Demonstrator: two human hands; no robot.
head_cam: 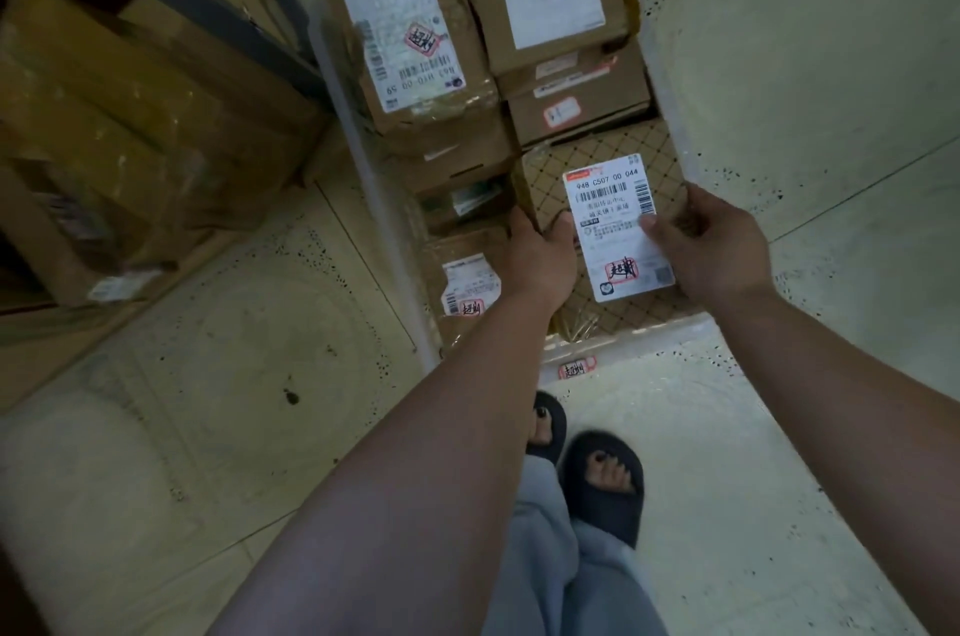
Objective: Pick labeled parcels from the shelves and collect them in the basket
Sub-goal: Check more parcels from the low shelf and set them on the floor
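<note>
left hand [540, 261] and right hand [711, 251] curled fingers round the patterned parcel [618, 199]; probably light and stiff, best gripped by its side edges.

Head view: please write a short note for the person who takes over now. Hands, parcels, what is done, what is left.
Left hand grips the left edge of the brown diamond-patterned parcel with a white label; right hand holds its right side. It is at the near end of the white plastic basket, which holds several labelled cardboard parcels. To do: release it, fetch more.
</note>
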